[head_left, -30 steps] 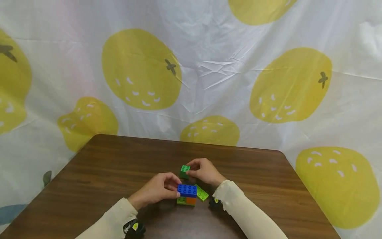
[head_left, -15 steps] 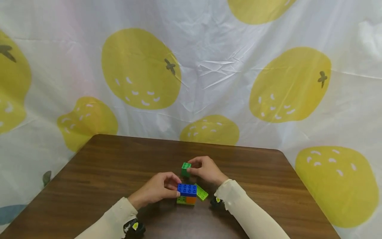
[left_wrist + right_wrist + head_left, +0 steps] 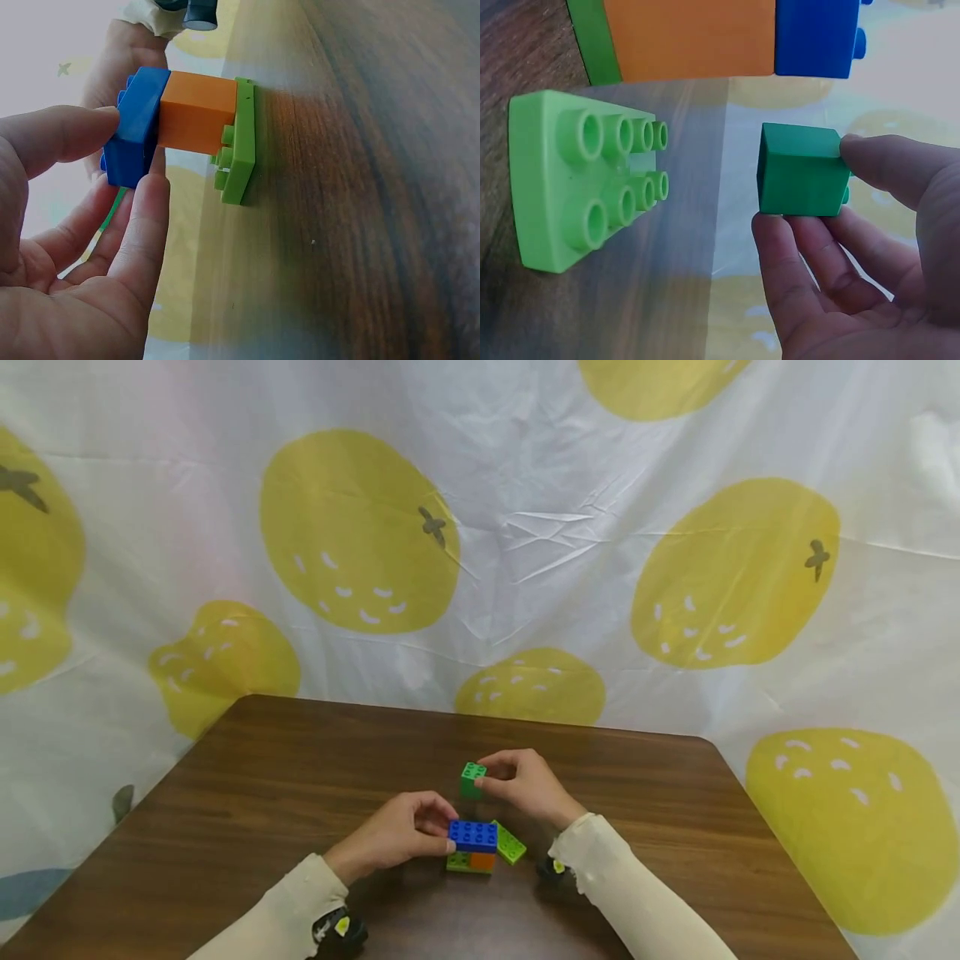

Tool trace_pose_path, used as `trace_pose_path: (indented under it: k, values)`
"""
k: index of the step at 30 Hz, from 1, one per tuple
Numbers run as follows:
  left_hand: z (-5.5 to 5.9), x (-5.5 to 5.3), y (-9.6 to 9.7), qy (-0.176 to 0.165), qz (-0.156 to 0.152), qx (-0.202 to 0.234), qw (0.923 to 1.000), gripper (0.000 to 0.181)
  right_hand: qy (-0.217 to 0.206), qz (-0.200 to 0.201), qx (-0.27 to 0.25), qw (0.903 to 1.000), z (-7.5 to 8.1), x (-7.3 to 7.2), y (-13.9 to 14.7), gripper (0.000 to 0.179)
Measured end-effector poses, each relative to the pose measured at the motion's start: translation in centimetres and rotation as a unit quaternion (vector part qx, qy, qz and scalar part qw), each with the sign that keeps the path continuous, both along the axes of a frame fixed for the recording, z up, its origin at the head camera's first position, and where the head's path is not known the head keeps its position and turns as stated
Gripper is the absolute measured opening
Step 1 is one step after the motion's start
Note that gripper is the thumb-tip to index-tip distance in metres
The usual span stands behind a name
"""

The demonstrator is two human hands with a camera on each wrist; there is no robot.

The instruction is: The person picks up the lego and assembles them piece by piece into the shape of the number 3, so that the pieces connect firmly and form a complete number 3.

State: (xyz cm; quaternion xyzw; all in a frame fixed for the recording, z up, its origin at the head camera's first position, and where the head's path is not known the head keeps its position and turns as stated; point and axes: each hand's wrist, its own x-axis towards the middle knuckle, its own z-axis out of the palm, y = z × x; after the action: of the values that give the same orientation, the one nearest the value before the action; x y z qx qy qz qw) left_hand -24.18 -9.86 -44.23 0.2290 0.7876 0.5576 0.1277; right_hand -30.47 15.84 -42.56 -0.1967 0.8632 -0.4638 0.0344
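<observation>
My left hand (image 3: 393,835) pinches the left end of a blue toy brick (image 3: 473,835), thumb on the near side. Under the blue brick is an orange brick (image 3: 197,112), fixed on a lime green studded plate (image 3: 240,150) that stands on the table; some of the plate's studs show uncovered. My right hand (image 3: 528,785) grips a small green brick (image 3: 801,169) between thumb and fingertips, studs up, beyond the stack. In the right wrist view this brick hangs apart from the stack, above the tabletop.
A second lime green plate (image 3: 559,180) lies loose on the table, studs up, just right of the stack. The dark wooden table (image 3: 315,743) ends at a white curtain (image 3: 525,460) printed with yellow fruit.
My right hand has moved slightly right and up in the head view, carrying the green brick with it. The left hand and the stack stay in place.
</observation>
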Motion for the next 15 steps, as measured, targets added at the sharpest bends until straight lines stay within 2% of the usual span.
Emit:
trace_pose_path:
  k: [3,9,15]
  values:
    - [-0.1,0.1,0.0,-0.005,0.001,0.003,1.0,0.034,-0.003,0.005,-0.009,0.9999,0.2,0.3,0.0,0.037]
    - [-0.2,0.2,0.1,-0.017,-0.004,0.016,0.9997,0.035,0.017,0.009,0.007,0.9998,0.7,0.9,0.3,0.037]
    - [-0.3,0.3,-0.2,-0.015,0.001,0.017,0.9997,0.037,0.029,0.02,0.012,0.9993,1.2,1.4,0.4,0.037]
